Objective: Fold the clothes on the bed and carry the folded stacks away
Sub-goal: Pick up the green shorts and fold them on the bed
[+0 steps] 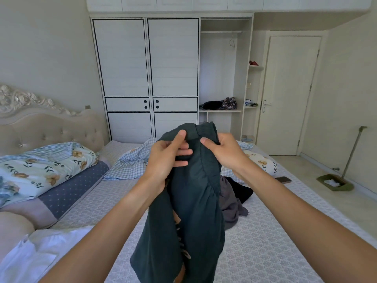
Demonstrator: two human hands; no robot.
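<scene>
Clothes, item one: dark teal garment (189,201), being held up over the bed (265,242), its lower part hanging down between the forearms. Left hand (165,158) is gripping the top edge, thumb in front, fingers (182,153) curled behind the cloth. Right hand (224,152) is pinching the gathered band beside it, fingers clamped on the fabric. Both hands are sitting close together at the garment's upper edge; everything else is dangling below them.

Handling, as a judgement: the hands are probably needing to slide apart along the band until the cloth is hanging flat, and only then lay it down to fold.

Clothes, item two: grey and black pieces (236,199), lying crumpled on the bed just behind the held garment, untouched.

Also on the bed: phone (283,179), checked quilt (130,162).
</scene>
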